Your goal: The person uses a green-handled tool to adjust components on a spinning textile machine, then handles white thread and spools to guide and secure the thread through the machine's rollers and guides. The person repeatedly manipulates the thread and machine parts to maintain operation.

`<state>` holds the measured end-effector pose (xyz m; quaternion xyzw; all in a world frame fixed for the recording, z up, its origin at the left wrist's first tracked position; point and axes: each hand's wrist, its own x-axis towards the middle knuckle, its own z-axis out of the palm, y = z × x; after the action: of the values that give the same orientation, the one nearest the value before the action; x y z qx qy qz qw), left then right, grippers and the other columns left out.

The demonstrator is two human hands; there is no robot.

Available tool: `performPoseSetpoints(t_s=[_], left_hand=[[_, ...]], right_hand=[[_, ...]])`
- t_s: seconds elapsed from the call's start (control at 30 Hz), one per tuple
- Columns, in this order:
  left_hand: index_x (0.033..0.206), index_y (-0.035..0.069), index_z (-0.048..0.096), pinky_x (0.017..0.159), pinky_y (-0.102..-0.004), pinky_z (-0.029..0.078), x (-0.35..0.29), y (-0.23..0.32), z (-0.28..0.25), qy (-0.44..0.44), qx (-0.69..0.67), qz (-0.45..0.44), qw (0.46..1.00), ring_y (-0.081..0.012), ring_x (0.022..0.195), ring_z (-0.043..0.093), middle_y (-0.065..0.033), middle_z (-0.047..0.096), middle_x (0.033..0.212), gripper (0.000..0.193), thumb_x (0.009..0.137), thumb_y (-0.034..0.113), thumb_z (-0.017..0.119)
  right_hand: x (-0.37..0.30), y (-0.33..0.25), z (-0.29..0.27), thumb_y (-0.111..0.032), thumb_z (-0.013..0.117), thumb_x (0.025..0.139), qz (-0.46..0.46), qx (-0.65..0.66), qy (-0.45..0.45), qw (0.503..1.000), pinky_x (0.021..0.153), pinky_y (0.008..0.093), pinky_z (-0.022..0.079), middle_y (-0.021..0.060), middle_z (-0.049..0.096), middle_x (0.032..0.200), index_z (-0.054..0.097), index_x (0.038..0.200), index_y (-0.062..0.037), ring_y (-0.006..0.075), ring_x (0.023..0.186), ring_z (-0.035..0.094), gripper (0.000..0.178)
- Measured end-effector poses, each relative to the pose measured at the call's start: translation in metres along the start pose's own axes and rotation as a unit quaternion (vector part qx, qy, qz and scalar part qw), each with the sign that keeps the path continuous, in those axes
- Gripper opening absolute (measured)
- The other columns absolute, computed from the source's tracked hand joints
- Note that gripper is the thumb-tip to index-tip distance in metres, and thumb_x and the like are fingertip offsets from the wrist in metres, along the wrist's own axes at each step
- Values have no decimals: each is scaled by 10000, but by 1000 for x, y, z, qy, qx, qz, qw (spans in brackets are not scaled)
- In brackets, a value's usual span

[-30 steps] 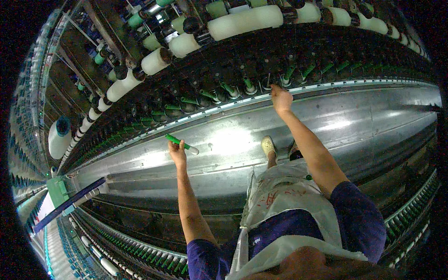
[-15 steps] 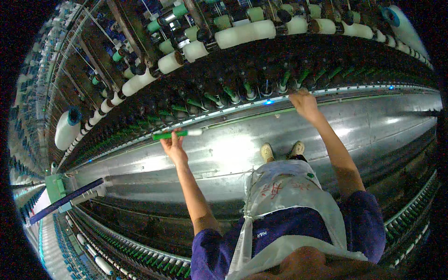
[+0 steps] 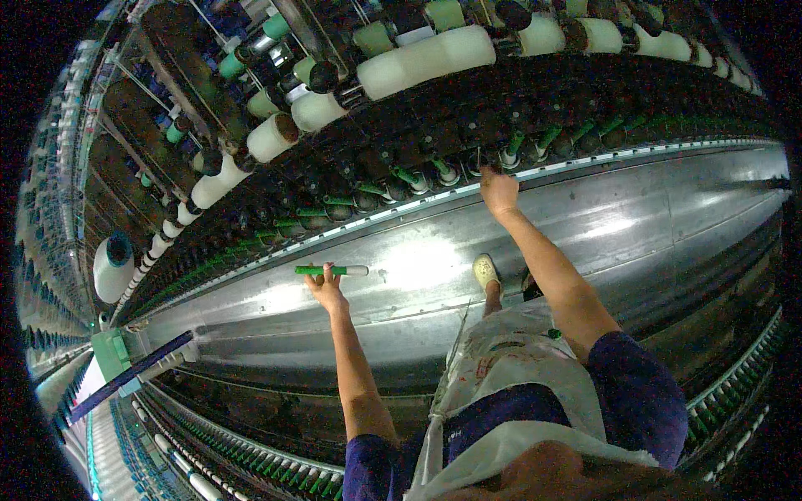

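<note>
Below, shiny metal surface (image 3: 626, 238); green tubes (image 3: 409, 177) beyond; left fingers (image 3: 328, 268) gripping green-white bobbin (image 3: 343, 270); right fingers (image 3: 489, 176), cannot tell

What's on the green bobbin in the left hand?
Apparently white yarn, at the right end of the green bobbin. The left hand hides part of its middle; what's there can't be seen.

Back comes the right hand (image 3: 500, 194) — leftward from the standing green tubes (image 3: 512, 149) to the foot of the bare spindle (image 3: 479, 158)! The left hand (image 3: 327, 290) has drawn nearer, away from the pale rail (image 3: 601, 159), its green-and-white bobbin (image 3: 341, 270) swung level — and the rail's blue lights have vanished, with just one yellow shoe (image 3: 484, 270) showing where two did.
</note>
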<state>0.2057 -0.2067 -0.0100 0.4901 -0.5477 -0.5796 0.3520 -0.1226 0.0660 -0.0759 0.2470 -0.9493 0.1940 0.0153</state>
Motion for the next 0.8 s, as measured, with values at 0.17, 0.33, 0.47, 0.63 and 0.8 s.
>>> performPoseSetpoints(t_s=[0.17, 0.33, 0.47, 0.63, 0.8], left_hand=[[1228, 84, 398, 786, -356, 486, 10, 21, 1, -61, 28, -14, 998, -189, 939, 574, -91, 602, 1002, 408, 860, 83, 574], [1086, 73, 533, 832, -283, 440, -26, 80, 31, -254, 67, -15, 965, -160, 976, 561, -69, 623, 1029, 233, 859, 26, 546], [1137, 58, 471, 902, -307, 409, -89, 110, 120, -318, -27, 62, 946, -186, 1039, 545, -98, 599, 1082, 266, 877, 11, 502], [1084, 35, 500, 877, -277, 401, -133, 157, 220, -353, -59, 206, 911, -168, 1018, 536, -76, 560, 1094, 220, 865, 29, 526], [1075, 19, 494, 763, -245, 425, -130, 163, 285, -300, -40, 220, 927, -138, 878, 554, -82, 600, 980, 232, 864, 96, 555]], right_hand=[[-15, 2, -22, -201, 559, 776, -22, 17, 28, 999, 475, 434, 464, 131, 598, 595, 616, 859, -105, 300, 532, 600, 139], [-24, 10, -99, -131, 560, 786, -106, 5, -95, 990, 579, 432, 496, 129, 619, 692, 610, 846, -77, 336, 663, 608, 95], [-8, -3, -154, -143, 588, 820, -229, 121, 51, 964, 731, 366, 468, 172, 583, 989, 645, 914, -45, 305, 896, 565, 148], [26, -22, -185, -148, 572, 857, -115, 395, -78, 908, 641, 273, 460, 76, 548, 1090, 645, 898, -6, 168, 800, 573, 165], [40, -33, -217, -191, 553, 864, -24, 504, -172, 846, 553, 225, 458, 43, 603, 919, 644, 904, -3, 88, 638, 551, 212]])
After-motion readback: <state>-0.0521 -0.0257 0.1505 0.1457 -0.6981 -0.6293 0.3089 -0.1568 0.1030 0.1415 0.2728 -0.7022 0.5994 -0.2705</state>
